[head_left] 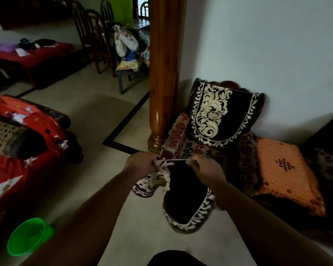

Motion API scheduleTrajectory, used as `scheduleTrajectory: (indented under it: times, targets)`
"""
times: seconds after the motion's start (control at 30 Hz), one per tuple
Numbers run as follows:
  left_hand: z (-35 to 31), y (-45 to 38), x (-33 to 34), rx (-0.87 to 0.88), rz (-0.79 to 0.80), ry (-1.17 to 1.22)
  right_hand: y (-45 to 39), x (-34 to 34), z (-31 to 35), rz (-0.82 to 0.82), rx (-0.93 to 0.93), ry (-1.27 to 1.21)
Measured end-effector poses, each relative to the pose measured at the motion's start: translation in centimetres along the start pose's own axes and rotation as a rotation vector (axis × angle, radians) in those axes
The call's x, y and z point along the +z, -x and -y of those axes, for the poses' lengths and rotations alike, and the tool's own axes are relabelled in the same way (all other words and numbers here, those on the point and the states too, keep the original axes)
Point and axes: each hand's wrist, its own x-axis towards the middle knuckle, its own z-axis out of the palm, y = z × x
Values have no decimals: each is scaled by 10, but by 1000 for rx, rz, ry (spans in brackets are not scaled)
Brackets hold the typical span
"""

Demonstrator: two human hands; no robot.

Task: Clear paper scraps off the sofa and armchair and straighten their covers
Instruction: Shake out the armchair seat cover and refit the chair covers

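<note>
Single head cam, wide-angle, looking forward and down from standing height. Both forearms run up from bottom of frame; patterned armchair [215,135] close at centre right, pale tiled floor [96,120] left.

Dim room, wooden pillar [164,73], tiled floor [96,116]

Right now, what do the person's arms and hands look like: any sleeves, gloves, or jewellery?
Both forearms are bare up to the frame edge, no sleeves visible. The left hand and right hand wear no gloves; no rings, watch or bangles can be made out in the dim light.

Two bare forearms, no sleeves visible — dark garment at bottom edge
</note>
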Motion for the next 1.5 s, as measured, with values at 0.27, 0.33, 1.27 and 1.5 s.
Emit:
scheduleTrajectory:
  times: [0.27, 0.33, 1.27, 1.5]
  targets:
    - [-28, -37, 18, -2, -142, -343, -9, -59, -49, 327, -90, 74]
    - [-39, -51, 29, -14, -81, -274, -12, -66, -67, 392, -89, 132]
    - [-128, -219, 96, -150, 64, -68, -48, -88, -295, 298, 281, 34]
    - [-116, -292, 103, -58, 185, -66, -88, -70, -313, 348, 365, 73]
